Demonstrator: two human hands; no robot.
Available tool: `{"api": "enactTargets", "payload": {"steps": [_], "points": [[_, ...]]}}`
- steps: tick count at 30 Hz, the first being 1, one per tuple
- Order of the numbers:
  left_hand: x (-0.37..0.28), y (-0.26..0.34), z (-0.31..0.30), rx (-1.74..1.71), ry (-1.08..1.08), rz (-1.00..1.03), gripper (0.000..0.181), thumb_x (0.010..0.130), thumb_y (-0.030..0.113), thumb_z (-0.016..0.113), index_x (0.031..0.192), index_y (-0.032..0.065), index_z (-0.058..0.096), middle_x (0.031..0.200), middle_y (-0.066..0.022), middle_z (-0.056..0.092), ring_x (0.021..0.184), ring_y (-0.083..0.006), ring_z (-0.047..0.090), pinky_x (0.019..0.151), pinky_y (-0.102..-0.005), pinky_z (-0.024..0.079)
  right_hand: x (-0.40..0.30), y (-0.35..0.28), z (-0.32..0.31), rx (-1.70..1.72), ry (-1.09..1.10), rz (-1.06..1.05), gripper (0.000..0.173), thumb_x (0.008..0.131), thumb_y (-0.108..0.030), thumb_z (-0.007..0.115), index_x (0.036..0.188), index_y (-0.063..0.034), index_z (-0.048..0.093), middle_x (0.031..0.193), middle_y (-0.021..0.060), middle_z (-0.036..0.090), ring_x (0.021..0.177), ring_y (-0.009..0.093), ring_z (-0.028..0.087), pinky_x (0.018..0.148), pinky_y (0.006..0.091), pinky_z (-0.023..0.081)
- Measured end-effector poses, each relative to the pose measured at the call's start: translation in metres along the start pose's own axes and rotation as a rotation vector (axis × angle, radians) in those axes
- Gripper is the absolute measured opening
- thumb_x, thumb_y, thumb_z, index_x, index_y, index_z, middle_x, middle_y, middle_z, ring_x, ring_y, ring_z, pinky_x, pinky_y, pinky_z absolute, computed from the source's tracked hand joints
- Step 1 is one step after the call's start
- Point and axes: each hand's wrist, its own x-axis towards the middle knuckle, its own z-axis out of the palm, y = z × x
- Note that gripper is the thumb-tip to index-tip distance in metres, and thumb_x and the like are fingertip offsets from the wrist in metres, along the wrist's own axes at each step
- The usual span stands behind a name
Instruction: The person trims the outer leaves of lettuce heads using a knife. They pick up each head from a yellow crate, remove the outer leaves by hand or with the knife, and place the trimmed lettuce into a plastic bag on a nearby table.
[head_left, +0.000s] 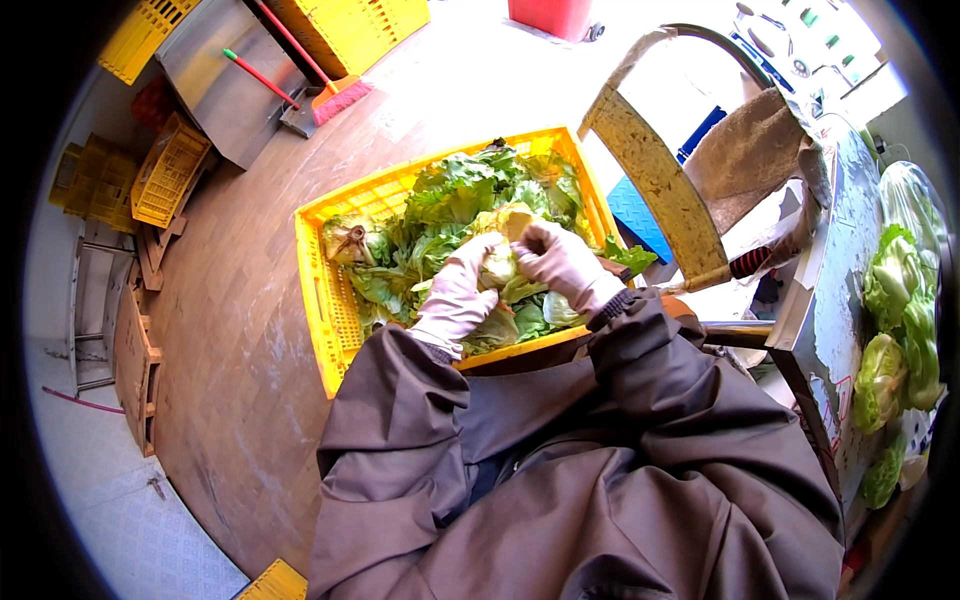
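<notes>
Both my hands wear pale gloves and meet over a yellow plastic crate (319, 300) heaped with loose lettuce leaves (450, 184). My left hand (459, 289) grips the near left side of a pale yellow-green lettuce head (501, 264). On its right side, my right hand (562, 262) has its fingers curled in at the leaves; the fingertips are partly hidden. A lettuce piece with a browned cut stem (352, 238) lies in the crate's left corner. Some outer leaves in the heap have brown or dark edges.
To the right stand a worn yellow-framed chair (660, 180) with a brown cloth (739, 161) and a peeling table (832, 300) bearing lettuce heads (877, 382). A broom (337, 101), a dustpan (300, 112) and stacked crates (352, 34) are at the far left. Wooden pallets (135, 360) line the left.
</notes>
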Motion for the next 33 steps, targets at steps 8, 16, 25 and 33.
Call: {"api": "enactTargets", "payload": {"steps": [8,16,25,33], "points": [[0.005,-0.007,-0.001,-0.440,0.156,-0.202,0.064,0.071,-0.004,0.069,0.130,0.0042,0.047,0.124,-0.0074,0.055,0.115,-0.0176,0.052,0.102,-0.0292,0.039,-0.004,0.028,0.003,0.305,0.000,0.104,0.020,0.089,-0.019,0.064,0.081,-0.0030,0.055,0.069,-0.0011,0.053,0.062,0.006,0.046,0.055,0.0239,0.042],[0.006,-0.015,-0.008,-0.704,0.138,-0.323,0.062,0.071,-0.002,0.074,0.127,0.0056,0.048,0.121,-0.0061,0.054,0.112,-0.0153,0.052,0.097,-0.0298,0.045,-0.003,0.014,0.009,0.434,-0.012,0.139,0.011,0.086,-0.009,0.063,0.091,-0.0027,0.055,0.086,-0.0015,0.058,0.076,0.006,0.049,0.067,0.0214,0.043],[0.008,-0.025,0.003,-0.268,0.359,-0.266,0.053,0.074,0.006,0.077,0.117,0.0057,0.045,0.116,-0.0063,0.052,0.106,-0.0159,0.053,0.092,-0.0293,0.046,-0.004,-0.004,0.025,0.191,0.070,0.040,0.011,0.085,-0.009,0.064,0.093,-0.0027,0.059,0.080,0.0077,0.063,0.074,0.011,0.055,0.070,0.0260,0.047],[0.010,-0.031,-0.016,-0.659,0.373,-0.393,0.032,0.077,-0.004,0.067,0.107,-0.0007,0.056,0.103,-0.0073,0.063,0.092,-0.0137,0.061,0.085,-0.0259,0.049,-0.007,-0.008,0.011,0.032,0.122,-0.069,0.007,0.079,0.001,0.059,0.085,-0.0026,0.059,0.087,0.0091,0.062,0.082,0.014,0.057,0.076,0.0249,0.046]]}}
